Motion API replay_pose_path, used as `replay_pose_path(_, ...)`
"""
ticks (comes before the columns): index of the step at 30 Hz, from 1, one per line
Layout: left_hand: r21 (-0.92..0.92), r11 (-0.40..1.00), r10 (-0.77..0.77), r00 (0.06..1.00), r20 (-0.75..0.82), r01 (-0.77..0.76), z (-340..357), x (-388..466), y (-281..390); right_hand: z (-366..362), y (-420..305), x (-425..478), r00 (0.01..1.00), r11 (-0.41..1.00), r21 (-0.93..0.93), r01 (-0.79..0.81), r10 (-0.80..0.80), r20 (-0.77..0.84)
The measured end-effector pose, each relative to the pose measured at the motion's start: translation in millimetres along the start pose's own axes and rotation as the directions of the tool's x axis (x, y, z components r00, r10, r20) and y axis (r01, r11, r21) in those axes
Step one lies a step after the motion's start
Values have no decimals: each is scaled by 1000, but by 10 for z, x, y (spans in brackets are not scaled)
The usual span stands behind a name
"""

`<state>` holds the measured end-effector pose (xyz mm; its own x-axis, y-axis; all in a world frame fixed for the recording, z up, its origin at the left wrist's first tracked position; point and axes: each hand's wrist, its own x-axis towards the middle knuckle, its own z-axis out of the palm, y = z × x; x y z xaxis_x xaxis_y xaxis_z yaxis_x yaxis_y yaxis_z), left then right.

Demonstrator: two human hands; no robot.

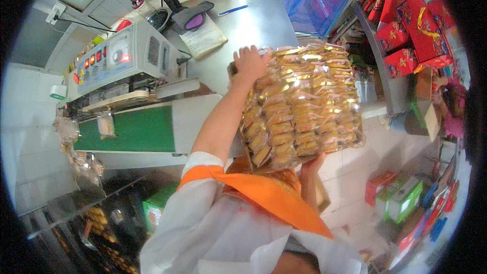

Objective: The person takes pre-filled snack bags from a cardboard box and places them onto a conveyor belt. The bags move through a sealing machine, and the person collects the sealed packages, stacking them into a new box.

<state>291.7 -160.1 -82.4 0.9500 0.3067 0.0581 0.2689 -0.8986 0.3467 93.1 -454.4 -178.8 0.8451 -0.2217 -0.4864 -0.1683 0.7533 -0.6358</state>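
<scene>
Before my body is a tray [249, 156] filled with rows of small golden baked pastries [300, 110], each in clear plastic wrapping. My left hand [252, 62] is at its far left corner, the fingers over the edge. Under the near edge, my right hand [314, 163] holds the tray from below; most of its fingers are hidden. The tray's far part lies by the end of the metal worktable [262, 26], and its near part is out over the floor. Whether the far edge rests on the table I cannot tell.
Left stands a sealing machine [114, 61] with lit switches, above a green conveyor belt [129, 129] carrying one wrapped piece [106, 125]. A notebook [203, 36] and pen [233, 10] lie on the table. Red gift boxes [422, 34] fill the right shelf; cartons [399, 198] stand on the floor. Another person [452, 102] is at far right.
</scene>
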Motion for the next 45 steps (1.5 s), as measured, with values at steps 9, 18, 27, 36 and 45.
replay_pose_path(9,-48,918,-391,918,59,394,106,-1258,178,254,-1056,823,955,917,-364,-162,238,176)
replay_pose_path(18,-220,618,-723,656,216,754,34,-2605,1049,978,-1324,2659,738,564,-825,-45,575,353)
replay_pose_path(27,-145,502,-791,521,320,852,13,-3131,1199,2252,-683,2144,521,478,-877,52,736,433)
replay_pose_path(36,-223,654,-564,663,493,723,-415,-3204,758,2730,-431,2125,626,150,-656,740,204,753)
replay_pose_path(45,-565,808,-125,986,112,167,-775,-3392,-583,2896,-3,2160,495,-396,-470,789,-44,868)
